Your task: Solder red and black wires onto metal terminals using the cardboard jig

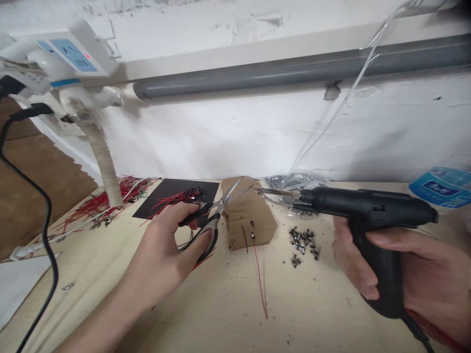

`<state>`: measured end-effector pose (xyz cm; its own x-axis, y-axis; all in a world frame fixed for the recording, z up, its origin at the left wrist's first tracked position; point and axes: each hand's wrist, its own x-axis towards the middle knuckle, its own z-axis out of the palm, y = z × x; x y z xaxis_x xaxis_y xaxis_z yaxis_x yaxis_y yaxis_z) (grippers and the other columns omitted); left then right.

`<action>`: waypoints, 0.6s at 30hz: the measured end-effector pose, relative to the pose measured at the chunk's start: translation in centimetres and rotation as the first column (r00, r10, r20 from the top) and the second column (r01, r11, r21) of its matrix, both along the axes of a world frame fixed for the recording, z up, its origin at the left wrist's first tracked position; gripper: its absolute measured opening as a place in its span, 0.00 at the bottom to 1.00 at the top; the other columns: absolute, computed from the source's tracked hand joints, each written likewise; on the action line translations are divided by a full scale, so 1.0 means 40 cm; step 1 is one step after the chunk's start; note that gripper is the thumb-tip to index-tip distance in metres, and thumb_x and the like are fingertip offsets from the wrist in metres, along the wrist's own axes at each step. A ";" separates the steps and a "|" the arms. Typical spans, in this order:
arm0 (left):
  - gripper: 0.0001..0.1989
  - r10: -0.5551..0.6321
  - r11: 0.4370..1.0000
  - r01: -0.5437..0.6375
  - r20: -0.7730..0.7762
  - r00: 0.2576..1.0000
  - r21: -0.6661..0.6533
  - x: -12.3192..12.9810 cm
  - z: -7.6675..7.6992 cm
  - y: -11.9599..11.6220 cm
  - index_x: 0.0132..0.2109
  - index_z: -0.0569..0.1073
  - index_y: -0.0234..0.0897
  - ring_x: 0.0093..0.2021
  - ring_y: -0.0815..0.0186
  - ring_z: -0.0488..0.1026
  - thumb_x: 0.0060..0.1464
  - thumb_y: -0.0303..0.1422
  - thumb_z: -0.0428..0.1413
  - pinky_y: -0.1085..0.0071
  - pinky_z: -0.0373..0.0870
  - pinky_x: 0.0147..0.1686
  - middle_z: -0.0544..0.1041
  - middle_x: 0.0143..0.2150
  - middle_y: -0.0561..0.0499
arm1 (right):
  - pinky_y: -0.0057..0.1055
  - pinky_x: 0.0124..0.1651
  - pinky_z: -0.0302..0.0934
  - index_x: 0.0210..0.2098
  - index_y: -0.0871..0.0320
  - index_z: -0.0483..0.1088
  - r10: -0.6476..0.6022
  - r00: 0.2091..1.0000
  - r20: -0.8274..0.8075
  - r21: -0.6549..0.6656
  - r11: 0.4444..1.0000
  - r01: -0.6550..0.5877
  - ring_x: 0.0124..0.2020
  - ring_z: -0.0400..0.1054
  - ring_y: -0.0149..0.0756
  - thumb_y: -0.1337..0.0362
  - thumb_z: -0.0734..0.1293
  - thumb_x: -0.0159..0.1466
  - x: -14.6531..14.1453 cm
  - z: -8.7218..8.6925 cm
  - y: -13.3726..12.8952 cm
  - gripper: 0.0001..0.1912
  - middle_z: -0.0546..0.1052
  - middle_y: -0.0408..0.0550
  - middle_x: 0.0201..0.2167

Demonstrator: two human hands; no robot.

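My left hand (165,252) is clamped on the scissors (222,202), blades parted toward one o'clock; my right hand (429,267) grips the soldering gun (371,203), tip toward nine. Between them on the table (312,318), cardboard (262,215) bears a small connector (253,236), red wire (259,277) toward six.

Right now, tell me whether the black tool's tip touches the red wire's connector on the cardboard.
Apart. The head view plainly shows cardboard between the black tool's tip and the connector.
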<state>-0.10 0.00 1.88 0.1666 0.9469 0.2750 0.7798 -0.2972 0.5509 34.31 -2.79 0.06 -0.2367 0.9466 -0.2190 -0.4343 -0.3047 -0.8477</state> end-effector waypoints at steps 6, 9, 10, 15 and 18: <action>0.14 -0.004 1.000 0.004 0.005 1.000 0.026 -0.003 -0.003 -0.005 0.48 0.75 0.41 0.43 0.55 0.74 0.62 0.45 0.56 0.57 0.70 0.41 0.78 0.42 0.48 | 0.29 0.16 0.61 0.31 0.54 0.82 -0.009 1.000 0.012 -0.005 1.000 0.009 0.12 0.67 0.39 0.54 0.75 0.53 0.003 -0.002 0.000 0.11 0.75 0.50 0.12; 0.14 -0.040 0.999 0.041 -0.035 0.999 0.033 0.000 -0.004 -0.008 0.48 0.75 0.41 0.43 0.55 0.74 0.63 0.44 0.56 0.57 0.70 0.41 0.78 0.42 0.48 | 0.29 0.16 0.61 0.30 0.53 0.82 -0.004 1.000 0.008 -0.009 1.000 0.004 0.13 0.67 0.39 0.54 0.75 0.53 0.003 0.001 -0.001 0.11 0.74 0.50 0.12; 0.14 -0.044 0.998 0.046 -0.046 0.998 0.037 0.001 -0.005 -0.008 0.48 0.75 0.41 0.43 0.55 0.74 0.63 0.44 0.57 0.57 0.71 0.41 0.78 0.42 0.48 | 0.29 0.16 0.61 0.30 0.53 0.82 -0.001 1.000 0.012 -0.010 1.000 0.001 0.13 0.67 0.39 0.54 0.75 0.52 0.003 0.002 -0.002 0.10 0.74 0.49 0.12; 0.14 -0.016 1.000 0.016 -0.032 0.999 -0.012 0.005 -0.004 -0.002 0.47 0.76 0.41 0.42 0.55 0.75 0.63 0.45 0.57 0.58 0.70 0.40 0.79 0.41 0.48 | 0.30 0.17 0.60 0.29 0.53 0.81 -0.018 0.999 0.038 0.004 1.000 0.018 0.13 0.66 0.38 0.54 0.74 0.53 -0.001 0.005 -0.008 0.10 0.74 0.49 0.12; 0.13 0.004 0.999 -0.004 0.010 1.000 -0.037 0.004 -0.003 -0.003 0.45 0.76 0.42 0.40 0.56 0.75 0.64 0.45 0.56 0.59 0.70 0.39 0.79 0.40 0.49 | 0.30 0.17 0.59 0.30 0.53 0.81 -0.019 0.999 0.046 0.006 1.000 0.019 0.13 0.66 0.39 0.54 0.74 0.54 -0.003 0.004 -0.006 0.10 0.74 0.50 0.12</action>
